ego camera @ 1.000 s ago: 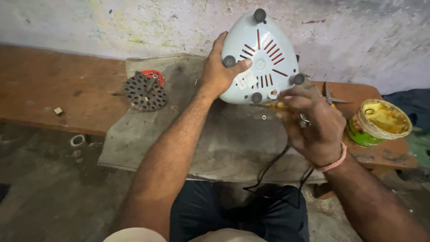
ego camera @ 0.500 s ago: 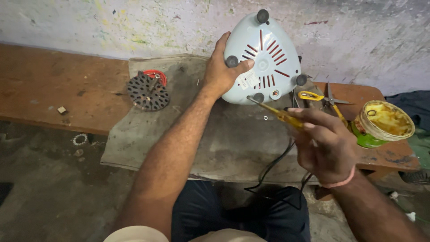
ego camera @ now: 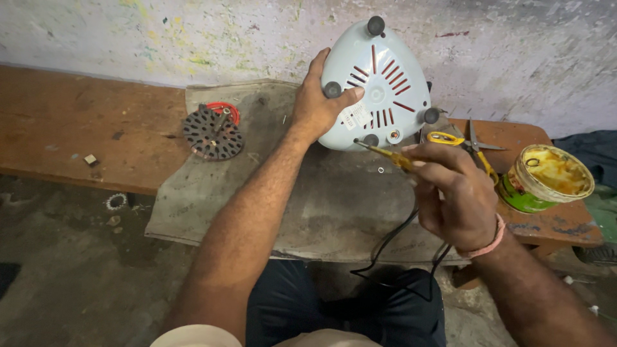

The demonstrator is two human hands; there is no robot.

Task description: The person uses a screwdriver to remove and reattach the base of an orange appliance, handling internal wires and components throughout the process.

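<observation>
A pale blue appliance base [ego camera: 385,71] with red vent slots and black rubber feet stands tipped up on a grey cloth [ego camera: 308,186], its underside facing me. My left hand [ego camera: 318,106] grips its left edge. A yellow-handled screwdriver [ego camera: 385,154] is pinched in my right hand [ego camera: 453,193], its tip near the lower foot of the base. A black cord [ego camera: 392,241] runs from the appliance down toward my lap.
A black perforated disc over a red ring [ego camera: 212,132] lies at the cloth's left end. Yellow-handled scissors [ego camera: 469,144] and an open green tin of yellow paste [ego camera: 546,177] sit at the right on the wooden bench [ego camera: 77,128]. The wall stands close behind.
My right hand has drawn back from the base's lower edge toward me, bringing the screwdriver out at an angle. My left hand keeps hold of the base, which has barely moved.
</observation>
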